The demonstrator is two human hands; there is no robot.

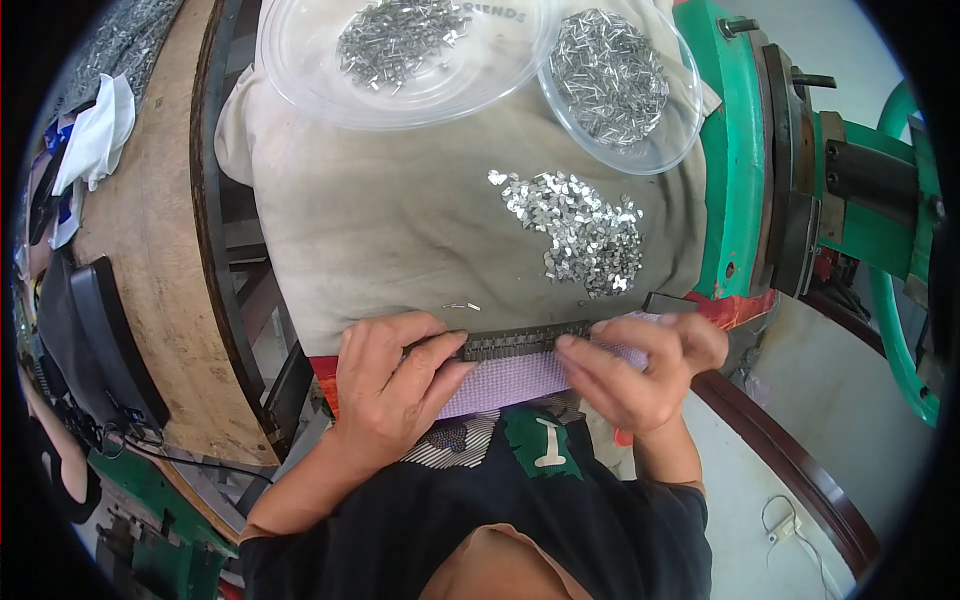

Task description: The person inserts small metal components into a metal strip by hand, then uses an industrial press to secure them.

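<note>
A dark slotted metal strip (505,343) lies across in front of me at the near edge of the beige cloth, beside a purple textured pad (510,385). At its left end, my left hand (395,375) is closed, with thumb and fingers pinching the strip. My right hand (645,370) is closed at the other end, the thumb on the near side and the forefinger on the far side. Whether a tiny part is also between those fingertips cannot be made out. Just beyond the strip lie a few thin metal pins (462,306).
On the beige cloth (370,220) lies a heap of small flat silvery pieces (585,235). Behind it stand a wide see-through tub (400,118) and a smaller round tub (640,160), both with metal pins. Green machinery (730,150) borders the right; a wooden bench (150,230) the left.
</note>
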